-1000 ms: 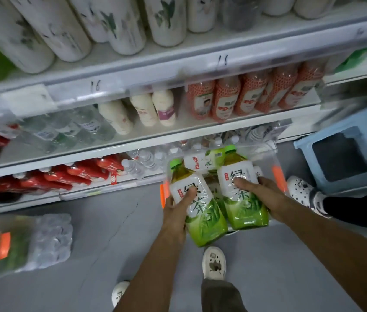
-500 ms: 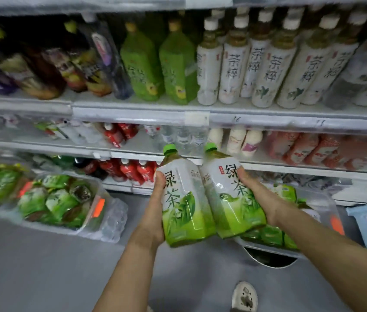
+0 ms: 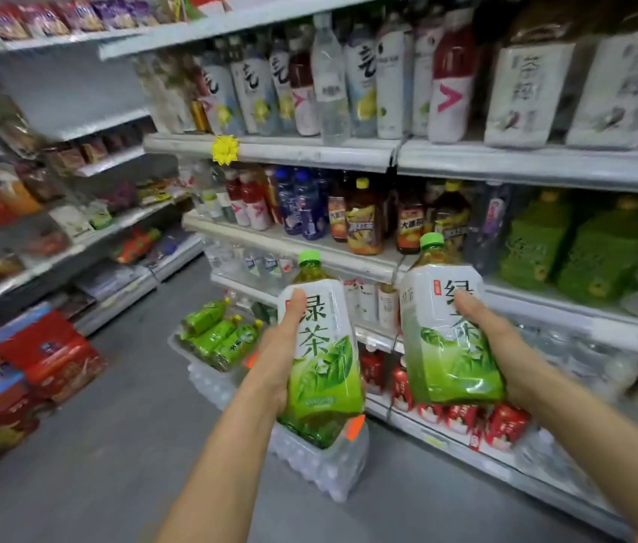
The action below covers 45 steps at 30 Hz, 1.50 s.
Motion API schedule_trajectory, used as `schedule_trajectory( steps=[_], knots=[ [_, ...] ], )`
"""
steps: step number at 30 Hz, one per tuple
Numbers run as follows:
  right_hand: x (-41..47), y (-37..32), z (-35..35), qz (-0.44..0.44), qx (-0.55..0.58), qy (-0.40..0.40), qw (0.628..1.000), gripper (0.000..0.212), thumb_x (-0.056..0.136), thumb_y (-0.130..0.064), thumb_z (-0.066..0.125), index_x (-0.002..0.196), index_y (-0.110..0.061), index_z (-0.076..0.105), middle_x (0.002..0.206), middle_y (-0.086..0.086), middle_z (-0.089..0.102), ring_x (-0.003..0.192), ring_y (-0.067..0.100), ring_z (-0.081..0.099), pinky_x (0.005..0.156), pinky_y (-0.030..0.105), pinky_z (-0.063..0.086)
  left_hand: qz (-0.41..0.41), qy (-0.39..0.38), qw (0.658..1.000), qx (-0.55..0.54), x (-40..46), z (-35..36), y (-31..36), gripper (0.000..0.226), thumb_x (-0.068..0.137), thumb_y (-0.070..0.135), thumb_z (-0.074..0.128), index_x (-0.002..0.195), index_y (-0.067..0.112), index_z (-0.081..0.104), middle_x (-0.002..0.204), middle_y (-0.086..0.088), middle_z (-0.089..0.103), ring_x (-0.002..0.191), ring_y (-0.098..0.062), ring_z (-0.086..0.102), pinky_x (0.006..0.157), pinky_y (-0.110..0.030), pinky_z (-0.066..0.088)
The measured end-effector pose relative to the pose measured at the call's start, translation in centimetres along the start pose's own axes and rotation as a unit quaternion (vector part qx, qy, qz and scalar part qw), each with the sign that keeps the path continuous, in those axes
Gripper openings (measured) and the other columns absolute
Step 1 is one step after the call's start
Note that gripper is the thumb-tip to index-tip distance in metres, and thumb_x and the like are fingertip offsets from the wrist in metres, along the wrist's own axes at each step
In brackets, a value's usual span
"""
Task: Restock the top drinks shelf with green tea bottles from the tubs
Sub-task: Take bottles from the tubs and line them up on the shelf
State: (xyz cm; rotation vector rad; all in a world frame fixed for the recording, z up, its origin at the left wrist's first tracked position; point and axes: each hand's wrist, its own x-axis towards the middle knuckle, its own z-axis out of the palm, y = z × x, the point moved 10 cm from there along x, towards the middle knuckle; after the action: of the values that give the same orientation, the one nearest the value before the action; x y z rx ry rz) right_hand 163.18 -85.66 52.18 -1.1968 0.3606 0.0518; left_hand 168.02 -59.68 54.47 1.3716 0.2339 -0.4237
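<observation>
Both green tea bottles wear green caps and white labels fading into green leaf print.

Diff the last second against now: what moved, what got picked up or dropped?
Both bottles rose from just above the tub on the floor to mid-shelf height, and the view tilted up with them. The left hand holds the left bottle, the right hand the right bottle, now spread apart instead of side by side. Nothing was let go. Same grips, caps up; the tub stays on the floor.
</observation>
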Motion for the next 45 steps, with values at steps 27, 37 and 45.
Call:
schedule_trajectory(
  steps=[27,37,45],
  knots=[
    [22.1,-15.6,39.8,-0.212,-0.082,-0.09,0.97,0.078,0.047,-0.058,0.089,0.101,-0.004,0.072,0.096,0.023,0.074,0.077,0.036,0.073,0.075,0.046,0.06,0.186,-0.03,0.982,-0.024,19.6,-25.0,33.7,0.081,0.062,0.068,0.069,0.114,0.006,0.072,0.106,-0.022,0.075,0.093,-0.037,0.071,0.096,-0.06,0.053],
    [30.7,-23.9,52.1,-0.298,-0.1,-0.046,0.948,0.064,0.068,-0.048,0.077,0.113,-0.003,0.067,0.098,0.019,0.075,0.085,0.036,0.073,0.08,0.05,0.058,0.233,-0.116,0.965,-0.026,28.8,-30.9,47.3,0.071,0.069,0.068,0.065,0.108,0.01,0.074,0.103,-0.022,0.075,0.089,-0.038,0.074,0.084,-0.056,0.059],
    [37.3,-34.2,62.8,-0.431,-0.184,0.083,0.879,0.054,0.071,-0.053,0.079,0.104,-0.011,0.069,0.093,0.011,0.076,0.08,0.026,0.075,0.071,0.043,0.061,0.251,-0.19,0.949,-0.007,39.4,-34.8,59.3,0.073,0.069,0.066,0.064,0.119,0.013,0.07,0.111,-0.022,0.074,0.098,-0.04,0.072,0.088,-0.06,0.057]
  ],
)
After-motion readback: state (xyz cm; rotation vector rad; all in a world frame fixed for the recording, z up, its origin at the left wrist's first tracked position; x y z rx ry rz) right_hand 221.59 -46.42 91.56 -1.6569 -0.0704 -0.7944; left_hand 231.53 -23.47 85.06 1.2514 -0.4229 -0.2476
